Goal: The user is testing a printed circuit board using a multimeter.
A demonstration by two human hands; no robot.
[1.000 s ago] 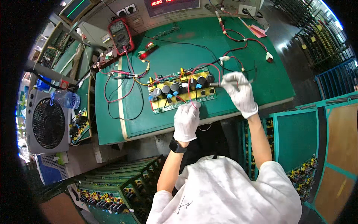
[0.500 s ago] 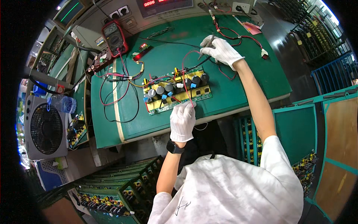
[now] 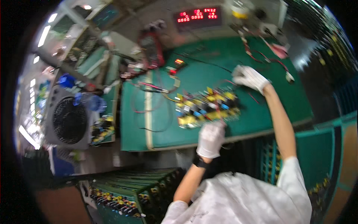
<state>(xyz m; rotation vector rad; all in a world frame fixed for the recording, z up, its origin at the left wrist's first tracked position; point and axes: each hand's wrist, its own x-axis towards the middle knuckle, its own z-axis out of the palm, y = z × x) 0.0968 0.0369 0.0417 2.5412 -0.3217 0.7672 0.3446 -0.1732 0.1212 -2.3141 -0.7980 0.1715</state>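
Note:
A circuit board (image 3: 204, 118) carrying capacitors, yellow transformers and blue parts lies on the green bench mat. At its front edge, my left hand (image 3: 211, 139), in a white glove, is closed on a thin red wire (image 3: 219, 108) that crosses the board. Beyond the board's right end, my right hand (image 3: 250, 77), also gloved, has curled fingers where a black lead (image 3: 209, 64) reaches it; blur hides the lead's tip. Left of the board lie red and black probe leads (image 3: 153, 87). A small meter with a lit red display (image 3: 179, 61) sits behind the board.
A red multimeter (image 3: 152, 50) leans at the back left, near a panel with red digits (image 3: 197, 16). Red cabling with a white connector (image 3: 289, 77) lies at the right. A grey fan (image 3: 69, 119) stands left; racks of boards (image 3: 138, 194) stand below the bench.
The whole view has swung, so the bench and both hands sit farther right and lower, and the picture is blurred. More of the back panel's red digits show. Both hands keep similar places around the board.

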